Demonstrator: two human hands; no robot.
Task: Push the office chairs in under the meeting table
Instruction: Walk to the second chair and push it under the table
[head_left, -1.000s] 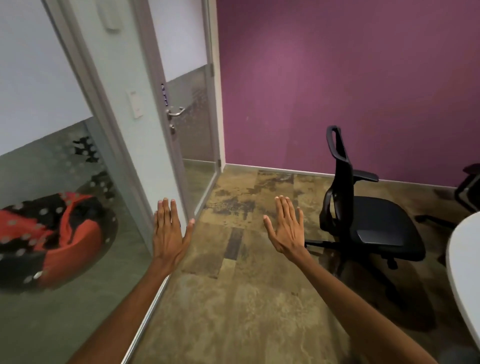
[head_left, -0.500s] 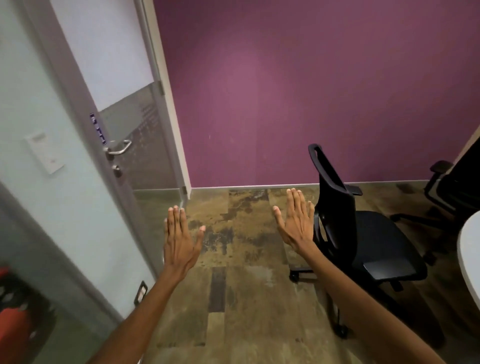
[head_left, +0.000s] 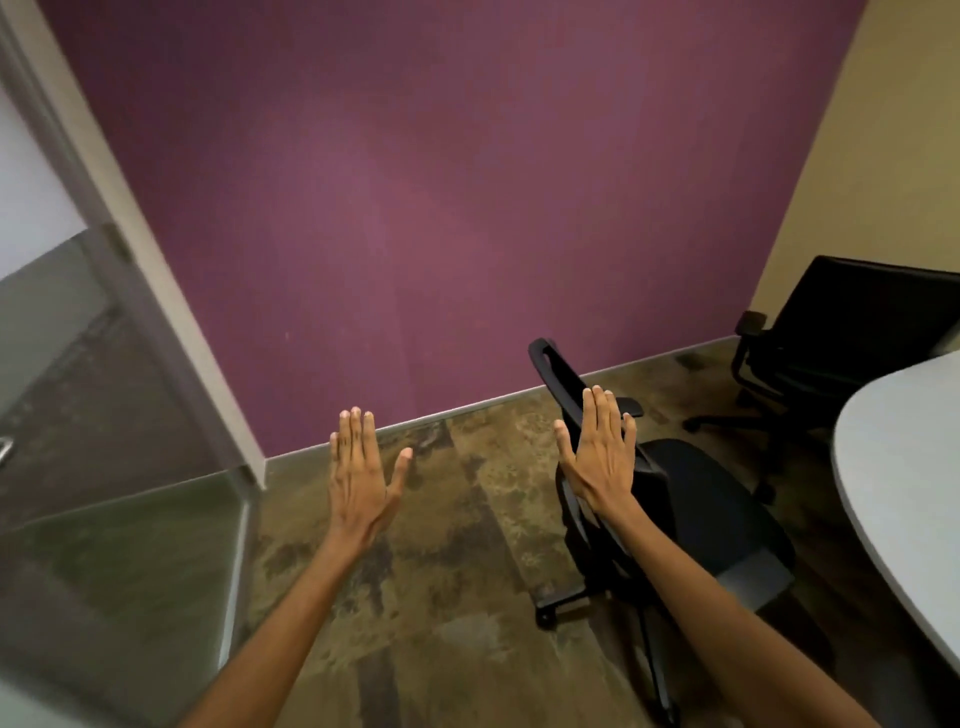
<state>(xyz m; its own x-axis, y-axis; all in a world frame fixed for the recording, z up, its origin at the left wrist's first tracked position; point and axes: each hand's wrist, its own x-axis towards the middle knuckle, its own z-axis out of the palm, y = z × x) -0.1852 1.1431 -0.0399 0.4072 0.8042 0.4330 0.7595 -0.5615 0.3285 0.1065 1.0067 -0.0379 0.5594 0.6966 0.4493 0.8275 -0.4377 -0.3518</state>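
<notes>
A black office chair (head_left: 696, 499) stands on the floor right of centre, its seat turned toward the white meeting table (head_left: 904, 467), whose rounded edge shows at the right. A second black chair (head_left: 852, 332) stands by the table in the far right corner. My right hand (head_left: 600, 449) is flat and spread, held up in front of the near chair's backrest; I cannot tell whether it touches the backrest. My left hand (head_left: 361, 470) is also flat and spread, over bare floor to the left of that chair, holding nothing.
A purple wall (head_left: 415, 208) runs across the back, meeting a beige wall (head_left: 883, 156) at the right. A glass door and partition (head_left: 104, 441) stand at the left. Brown patterned carpet (head_left: 441, 597) lies between the partition and the near chair.
My view has swung right, away from the glass partition and toward the chairs and table. Both hands stay raised and flat; the right hand now overlaps the near chair's backrest.
</notes>
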